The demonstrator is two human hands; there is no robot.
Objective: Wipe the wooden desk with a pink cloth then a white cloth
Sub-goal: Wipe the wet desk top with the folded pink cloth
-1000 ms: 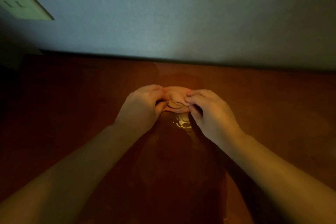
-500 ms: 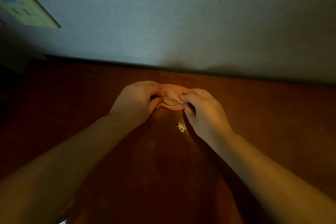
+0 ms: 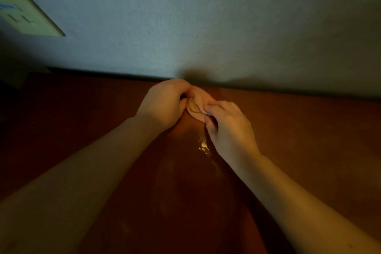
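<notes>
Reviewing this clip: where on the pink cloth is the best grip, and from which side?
Probably its two ends, one from each side, as the left hand and right hand grip the pink cloth now. It is bunched into a short folded wad close to the wall, so reaching from the near side looks easiest.
</notes>
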